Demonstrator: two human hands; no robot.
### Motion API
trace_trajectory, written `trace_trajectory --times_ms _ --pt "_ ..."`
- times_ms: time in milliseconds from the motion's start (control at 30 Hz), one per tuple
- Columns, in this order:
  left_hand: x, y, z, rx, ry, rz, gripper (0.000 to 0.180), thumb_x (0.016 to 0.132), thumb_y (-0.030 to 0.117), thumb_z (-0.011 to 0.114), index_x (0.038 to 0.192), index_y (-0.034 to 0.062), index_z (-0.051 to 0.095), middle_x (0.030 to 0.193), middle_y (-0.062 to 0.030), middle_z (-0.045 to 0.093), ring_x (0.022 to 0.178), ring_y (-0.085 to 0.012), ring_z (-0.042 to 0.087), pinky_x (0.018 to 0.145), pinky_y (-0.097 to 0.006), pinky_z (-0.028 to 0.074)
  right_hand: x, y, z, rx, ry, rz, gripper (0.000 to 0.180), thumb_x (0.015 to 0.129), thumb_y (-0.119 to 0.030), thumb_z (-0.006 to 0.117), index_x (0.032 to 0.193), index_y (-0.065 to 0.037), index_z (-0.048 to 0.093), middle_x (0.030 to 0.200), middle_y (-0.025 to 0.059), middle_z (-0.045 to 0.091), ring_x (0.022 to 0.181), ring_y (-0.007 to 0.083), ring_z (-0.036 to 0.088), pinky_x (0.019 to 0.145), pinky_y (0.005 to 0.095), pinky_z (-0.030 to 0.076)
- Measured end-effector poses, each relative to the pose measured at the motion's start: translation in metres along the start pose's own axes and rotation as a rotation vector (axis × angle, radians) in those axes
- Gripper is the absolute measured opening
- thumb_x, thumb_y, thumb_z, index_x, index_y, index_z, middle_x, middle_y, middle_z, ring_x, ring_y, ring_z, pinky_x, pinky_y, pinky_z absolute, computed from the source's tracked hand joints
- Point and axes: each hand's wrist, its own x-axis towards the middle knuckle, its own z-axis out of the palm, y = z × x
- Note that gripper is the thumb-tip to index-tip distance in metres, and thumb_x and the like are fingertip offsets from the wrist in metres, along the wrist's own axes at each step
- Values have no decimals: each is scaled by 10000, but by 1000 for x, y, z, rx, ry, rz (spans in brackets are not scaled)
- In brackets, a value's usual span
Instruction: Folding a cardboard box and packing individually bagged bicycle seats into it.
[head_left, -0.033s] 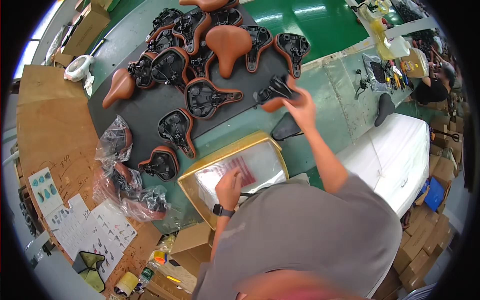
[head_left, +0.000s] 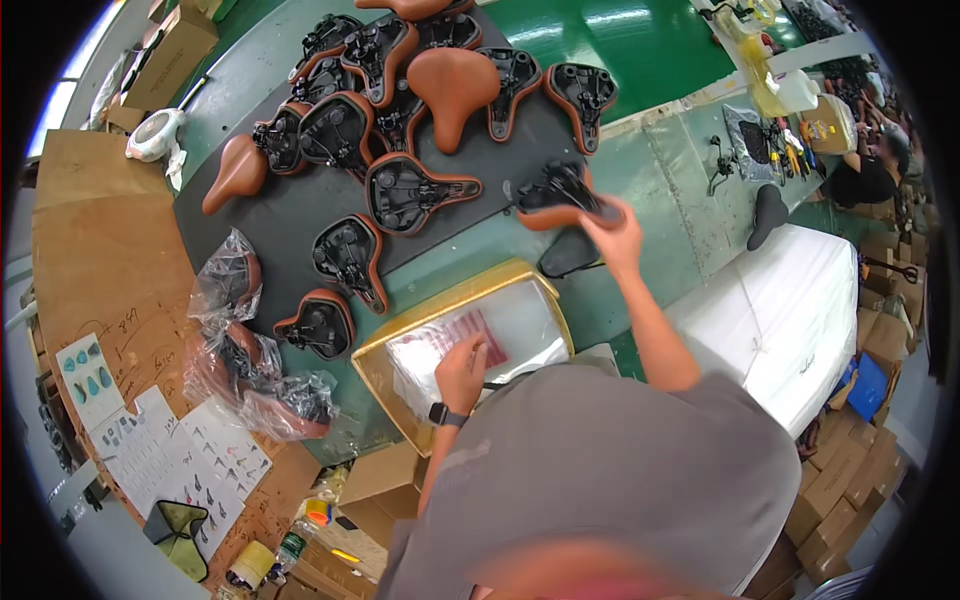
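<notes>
My right hand (head_left: pixel 617 240) is closed round the narrow nose of a brown bicycle saddle (head_left: pixel 550 217). The saddle is held above the bench with its black underside up, and it is slightly blurred. Below it lies a black saddle (head_left: pixel 570 255), partly covered. My left hand (head_left: pixel 461 374), a watch on its wrist, rests with curled fingers over clear plastic bags (head_left: pixel 530 328) with red print. Whether it pinches a bag is hidden. These bags fill a yellow-edged box (head_left: pixel 400 342) in front of me.
Several brown saddles (head_left: pixel 453 85) lie on a black mat (head_left: pixel 290 225), most with undersides up. Bagged saddles (head_left: pixel 285 405) sit at the left, near paper sheets (head_left: pixel 165 460). To the right are a white wrapped block (head_left: pixel 790 320), a dark saddle (head_left: pixel 768 215) and hand tools (head_left: pixel 793 155).
The saddle in my right hand has turned a little, and the hand has shifted slightly right and nearer to me. My left hand stays over the bags.
</notes>
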Motion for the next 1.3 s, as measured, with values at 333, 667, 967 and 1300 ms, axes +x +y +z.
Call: trace_trajectory --times_ms 333,667,967,1300 --pt "46 -47 157 353 -189 12 272 1011 324 780 1032 66 697 1004 -128 752 929 -379 739 801 -492 592 -99 55 -41 -267 -195 543 980 768 -451 938 1531 -2 518 1306 309 753 1218 502 725 1040 558 571" --pt "28 -53 212 340 21 -121 262 1011 280 770 1138 65 691 1089 -171 715 991 -390 720 856 -516 580 218 65 55 -423 58 440 1017 790 -405 906 1563 12 392 1196 312 780 1095 540 747 989 607 585" --pt "37 -46 229 355 8 -283 478 857 309 940 1091 29 631 1095 -177 649 1047 -402 643 903 -496 536 271 50 46 -150 -178 130 1009 774 -375 924 1596 -12 465 1359 271 751 1238 473 729 1054 539 575" --pt "57 -52 236 331 -28 -169 501 952 245 826 1334 -17 635 1252 -259 652 1191 -494 615 1004 -550 527 229 86 92 -211 -752 -97 1137 715 -314 955 1706 -153 422 1327 219 767 1207 478 708 1003 551 594"
